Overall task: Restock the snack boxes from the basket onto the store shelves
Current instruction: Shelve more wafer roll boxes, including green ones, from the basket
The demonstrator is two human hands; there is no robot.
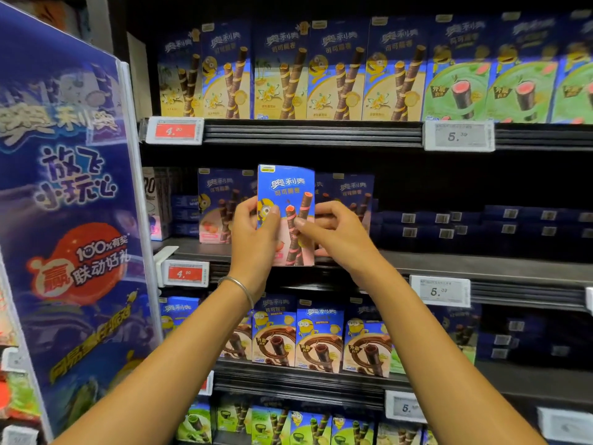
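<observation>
Here, from the head camera, two bare forearms reach up from six o'clock toward store shelving. Near the centre of the picture an upright blue and pink snack box (285, 187) is held between both hands, its printed front facing the viewer. The left hand (253, 232) grips the box's left edge, at nine o'clock from the box's middle, with the thumb curled onto the front. The right hand (333, 232) pinches the right edge at three o'clock, thumb tip on the front and fingers curled behind. The box's upper half rises above both hands toward twelve o'clock. Its lower edge sits at the front lip of the middle shelf (449, 261); whether it rests there cannot be told. A thin silver bracelet (237, 287) circles the left wrist. Matching boxes (218, 200) stand on the same shelf just behind, at ten o'clock. A red price tag (185, 273) hangs at eight o'clock, and a blue promotional panel (64, 187) fills the nine o'clock side
</observation>
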